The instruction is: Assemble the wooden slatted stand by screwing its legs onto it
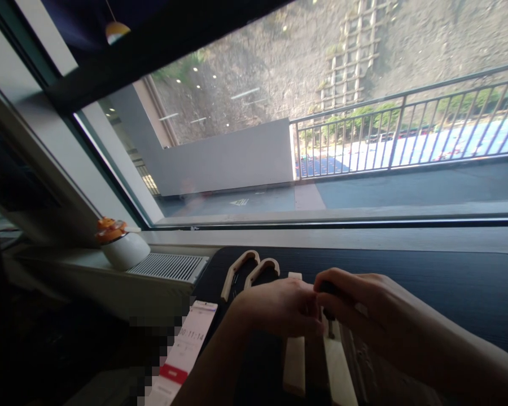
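Observation:
My left hand (279,307) lies over a pale wooden strip (294,366), its fingers curled together near the wood. What those fingers grip is hidden from this side. My right hand (364,296) is closed around a dark-handled tool (329,287), most of it covered by the fingers. Below that tool, a small dark metal part (331,327) stands over a second pale wooden piece (339,366). The two hands meet at the fingertips. Two curved wooden hook-shaped pieces (256,269) lie beyond my left wrist, with small thin metal bits (235,278) beside them.
A phone (190,338) showing a timer lies left of my left forearm on the dark table (427,282). Past the table's left edge is a vented ledge (169,266) bearing a white object with an orange top (125,251). A window (237,169) rises behind the table.

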Demonstrator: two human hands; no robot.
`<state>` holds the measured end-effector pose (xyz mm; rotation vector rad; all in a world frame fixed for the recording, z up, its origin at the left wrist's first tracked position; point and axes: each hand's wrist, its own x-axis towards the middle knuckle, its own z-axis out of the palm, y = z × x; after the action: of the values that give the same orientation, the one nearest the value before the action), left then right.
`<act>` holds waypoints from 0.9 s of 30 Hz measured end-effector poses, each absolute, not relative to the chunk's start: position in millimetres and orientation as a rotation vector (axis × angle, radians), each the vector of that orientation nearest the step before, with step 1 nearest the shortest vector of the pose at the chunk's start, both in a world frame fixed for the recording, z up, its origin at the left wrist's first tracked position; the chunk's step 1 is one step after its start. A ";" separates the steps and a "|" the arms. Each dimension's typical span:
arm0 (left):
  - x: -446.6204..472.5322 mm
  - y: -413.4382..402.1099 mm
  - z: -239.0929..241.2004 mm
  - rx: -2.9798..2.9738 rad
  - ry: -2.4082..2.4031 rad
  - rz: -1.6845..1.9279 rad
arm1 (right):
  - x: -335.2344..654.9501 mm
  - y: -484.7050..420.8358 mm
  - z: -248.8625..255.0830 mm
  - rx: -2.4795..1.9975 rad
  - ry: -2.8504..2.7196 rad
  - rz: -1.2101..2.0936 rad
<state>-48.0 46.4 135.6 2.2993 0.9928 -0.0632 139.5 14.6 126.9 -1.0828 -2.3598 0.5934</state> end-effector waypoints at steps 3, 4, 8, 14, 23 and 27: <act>-49.9 44.4 140.4 2.190 0.922 -0.004 | 142.1 16.4 125.7 -1.054 -2.339 0.576; -49.8 44.3 140.4 2.166 0.903 0.026 | 143.1 17.5 124.8 -1.049 -2.317 0.556; -48.1 45.0 136.7 2.153 0.859 0.140 | 148.4 22.0 123.1 -1.052 -2.250 0.499; -46.3 45.1 133.8 2.226 0.877 0.139 | 157.9 25.4 127.2 -0.949 -2.291 0.360; -43.2 43.2 137.7 2.252 0.873 0.104 | 159.3 35.9 117.1 -0.816 -2.125 0.259; -43.4 43.0 138.5 2.297 0.808 0.104 | 164.3 31.5 108.8 -0.963 -2.134 0.387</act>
<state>-43.4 43.0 138.5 2.2971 0.8082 0.1039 164.3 31.5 108.8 -0.9625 -2.1336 0.3866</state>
